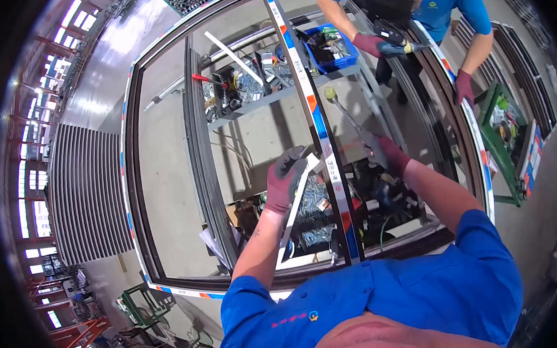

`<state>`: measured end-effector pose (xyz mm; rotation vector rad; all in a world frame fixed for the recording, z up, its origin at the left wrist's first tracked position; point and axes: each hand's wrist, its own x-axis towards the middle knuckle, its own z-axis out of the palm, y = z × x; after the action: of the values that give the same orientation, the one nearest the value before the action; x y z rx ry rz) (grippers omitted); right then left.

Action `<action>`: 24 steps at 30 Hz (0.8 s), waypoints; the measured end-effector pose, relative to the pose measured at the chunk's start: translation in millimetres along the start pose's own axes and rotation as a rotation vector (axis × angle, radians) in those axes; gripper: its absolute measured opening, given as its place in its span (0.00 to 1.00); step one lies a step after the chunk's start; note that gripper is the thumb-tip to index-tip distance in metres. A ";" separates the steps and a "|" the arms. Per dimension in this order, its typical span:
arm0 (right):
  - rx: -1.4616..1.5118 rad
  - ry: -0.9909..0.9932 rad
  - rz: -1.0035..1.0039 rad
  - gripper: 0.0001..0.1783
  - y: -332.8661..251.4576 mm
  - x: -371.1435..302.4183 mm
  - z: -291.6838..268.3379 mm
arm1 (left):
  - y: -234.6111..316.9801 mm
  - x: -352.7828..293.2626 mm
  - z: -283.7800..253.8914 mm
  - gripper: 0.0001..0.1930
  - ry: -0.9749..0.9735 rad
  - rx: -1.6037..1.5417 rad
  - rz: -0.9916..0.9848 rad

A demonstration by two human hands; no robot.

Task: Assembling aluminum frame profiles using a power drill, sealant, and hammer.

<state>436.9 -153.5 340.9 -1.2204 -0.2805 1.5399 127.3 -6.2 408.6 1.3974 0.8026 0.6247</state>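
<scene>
My left hand, in a maroon and grey glove, is closed round a small white block at the side of the frame's middle bar. My right hand, gloved alike, grips the handle of a mallet to the right of that bar. The mallet's yellow-green head is up and away from me, apart from the block. A large dark window frame with striped protective tape surrounds both hands. A narrow white strip runs down below my left hand; whether it joins the block, I cannot tell.
Across the frame, a co-worker's gloved hand holds a power drill; the other rests on the frame's right side. Under the frame, a metal rack carries a blue bin, screws and tools. Stacked dark profiles lie left; a green cart stands right.
</scene>
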 end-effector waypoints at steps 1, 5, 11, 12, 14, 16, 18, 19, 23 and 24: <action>0.075 -0.005 0.036 0.20 -6.0 19.1 5.0 | 4.0 14.3 2.1 0.20 0.027 0.005 -0.021; -0.093 -0.103 -0.037 0.19 -19.8 102.6 8.0 | -16.5 81.2 -3.9 0.22 0.015 -0.033 -0.049; -0.168 0.086 0.004 0.27 -23.5 163.3 8.7 | -18.2 166.3 10.6 0.19 0.034 -0.046 0.020; -0.257 0.012 -0.195 0.27 -16.1 167.7 -8.8 | -22.2 181.2 11.4 0.20 0.039 -0.084 0.006; -0.428 -0.134 -0.591 0.27 -0.7 174.1 -37.5 | -20.4 200.8 12.7 0.20 0.045 0.060 -0.013; -0.165 -0.083 -0.428 0.18 -32.3 158.8 -20.1 | -25.0 215.7 16.1 0.19 0.033 0.014 0.052; -0.209 -0.210 -0.347 0.28 -69.1 149.5 2.8 | -39.2 228.3 5.1 0.20 -0.030 0.082 0.249; -0.199 -0.189 -0.432 0.29 -72.0 151.6 10.3 | -40.7 234.9 7.4 0.20 -0.044 0.083 0.245; -0.200 -0.120 -0.358 0.20 -97.9 144.5 34.4 | -31.0 250.3 22.2 0.21 -0.103 0.033 0.030; -0.196 -0.114 -0.361 0.20 -95.0 151.3 33.2 | -27.0 252.0 25.7 0.22 -0.136 0.108 0.019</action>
<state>485.7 21.6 342.1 -1.1585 -0.7017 1.2890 296.7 175.3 351.2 1.5302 0.7243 0.5009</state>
